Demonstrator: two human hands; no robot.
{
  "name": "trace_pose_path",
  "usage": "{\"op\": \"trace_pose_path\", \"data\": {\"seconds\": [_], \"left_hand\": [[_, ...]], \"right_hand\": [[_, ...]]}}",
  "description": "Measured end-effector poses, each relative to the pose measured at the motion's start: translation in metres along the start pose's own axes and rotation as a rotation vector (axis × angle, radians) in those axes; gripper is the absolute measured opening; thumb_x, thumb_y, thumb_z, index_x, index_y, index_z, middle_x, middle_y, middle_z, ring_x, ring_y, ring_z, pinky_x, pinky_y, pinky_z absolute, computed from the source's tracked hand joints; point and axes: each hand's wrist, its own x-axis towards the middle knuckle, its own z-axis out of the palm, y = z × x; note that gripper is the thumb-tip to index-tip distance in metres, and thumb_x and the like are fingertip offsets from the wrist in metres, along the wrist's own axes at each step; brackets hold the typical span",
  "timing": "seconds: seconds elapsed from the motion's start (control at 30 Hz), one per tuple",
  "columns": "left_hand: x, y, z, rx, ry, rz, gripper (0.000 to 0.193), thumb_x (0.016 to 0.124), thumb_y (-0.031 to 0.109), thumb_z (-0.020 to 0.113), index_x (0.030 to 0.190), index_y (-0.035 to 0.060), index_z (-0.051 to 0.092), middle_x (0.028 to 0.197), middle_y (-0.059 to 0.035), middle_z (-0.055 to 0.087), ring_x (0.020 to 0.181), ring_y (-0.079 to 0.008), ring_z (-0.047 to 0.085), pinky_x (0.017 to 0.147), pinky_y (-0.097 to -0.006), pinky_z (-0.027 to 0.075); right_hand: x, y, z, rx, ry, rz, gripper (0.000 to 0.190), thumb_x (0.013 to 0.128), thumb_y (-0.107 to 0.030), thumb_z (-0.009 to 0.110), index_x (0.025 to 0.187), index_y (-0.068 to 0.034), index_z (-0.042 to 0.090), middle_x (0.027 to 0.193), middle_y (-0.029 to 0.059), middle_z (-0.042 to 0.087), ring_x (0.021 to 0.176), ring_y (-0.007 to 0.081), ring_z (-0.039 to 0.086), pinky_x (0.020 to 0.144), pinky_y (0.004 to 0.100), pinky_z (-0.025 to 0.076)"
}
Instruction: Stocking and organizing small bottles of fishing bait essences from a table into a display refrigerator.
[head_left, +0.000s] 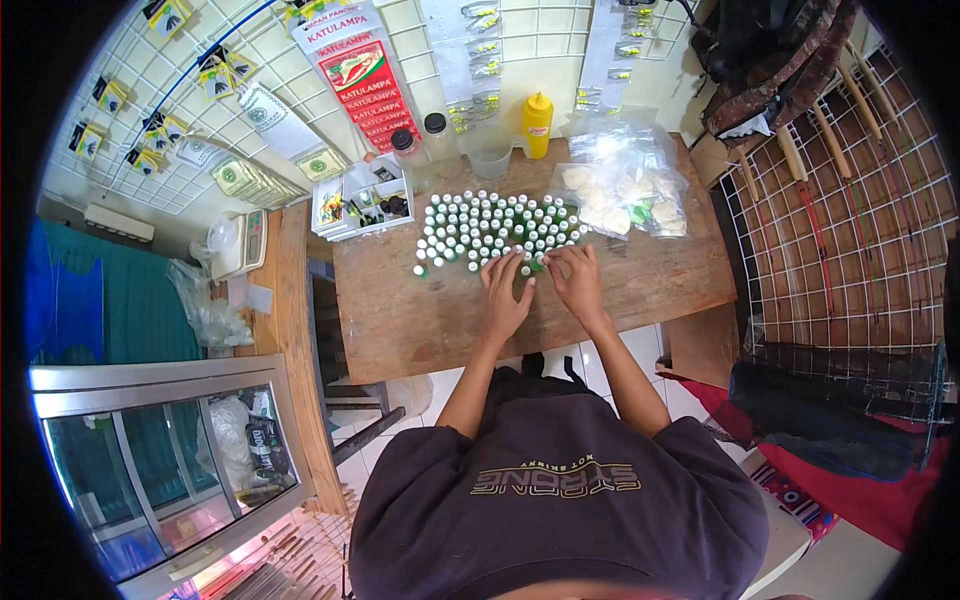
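Many small green bottles with white caps (480, 225) stand close together on a wooden table (420, 322). At their near edge, my left hand (508, 289) rests with its fingertips at the front bottles, thumb apart from the fingers. My right hand (577, 281) is just to the right, its thumb and index finger at a bottle (537, 262) that leans or is partly covered; whether it is gripped cannot be told. Another bottle (526, 271) stands between the two hands. To the right of the group lie clear plastic bags (630, 187) with pale pieces and something green inside.
Behind the bottles stand a yellow squeeze bottle (538, 124), a clear plastic cup (490, 161) and black-lidded jars (409, 154). A white divided tray (367, 202) sits at the back left. A scale (244, 244) is on the left counter. Wire racks flank the table.
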Motion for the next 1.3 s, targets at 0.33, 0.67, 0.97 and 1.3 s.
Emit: {"op": "trace_pose_path", "data": {"seconds": [0.33,0.67,0.97,1.3], "left_hand": [[0.038,0.009,-0.015,-0.132,0.019,0.000,0.038,0.080,0.013,0.076,0.117,0.0111,0.070,0.113,-0.0067,0.069,0.111,-0.0287,0.053,0.097,-0.0408,0.041],[0.042,0.021,-0.053,-0.271,0.277,-0.140,0.038,0.083,0.007,0.075,0.120,0.0037,0.065,0.122,-0.0133,0.061,0.111,-0.0261,0.058,0.094,-0.0392,0.049],[-0.006,0.004,-0.154,-0.201,0.636,-0.262,0.030,0.084,0.008,0.074,0.113,0.0026,0.067,0.116,-0.0123,0.063,0.106,-0.0249,0.057,0.090,-0.0355,0.047],[-0.123,0.026,-0.283,0.196,1.036,-0.367,0.029,0.087,0.011,0.072,0.113,-0.0006,0.068,0.104,-0.0103,0.064,0.095,-0.0206,0.055,0.086,-0.0325,0.045]], "right_hand": [[0.032,-0.029,-0.026,0.279,-0.094,-0.001,0.018,0.081,-0.007,0.072,0.099,-0.006,0.072,0.094,0.0088,0.069,0.088,0.0283,0.053,0.080,0.0380,0.044],[0.054,-0.067,0.002,0.412,-0.149,-0.015,0.027,0.083,-0.006,0.070,0.109,-0.008,0.071,0.104,0.0063,0.071,0.094,0.0245,0.054,0.086,0.0347,0.044],[0.064,-0.153,0.065,0.657,-0.497,-0.174,0.028,0.083,-0.012,0.074,0.111,-0.010,0.073,0.105,0.0048,0.071,0.095,0.0207,0.054,0.082,0.0325,0.045],[0.004,-0.312,0.129,1.038,-0.885,-0.423,0.026,0.084,-0.008,0.073,0.111,-0.006,0.071,0.109,0.0066,0.071,0.098,0.0203,0.057,0.080,0.0324,0.045]]}}
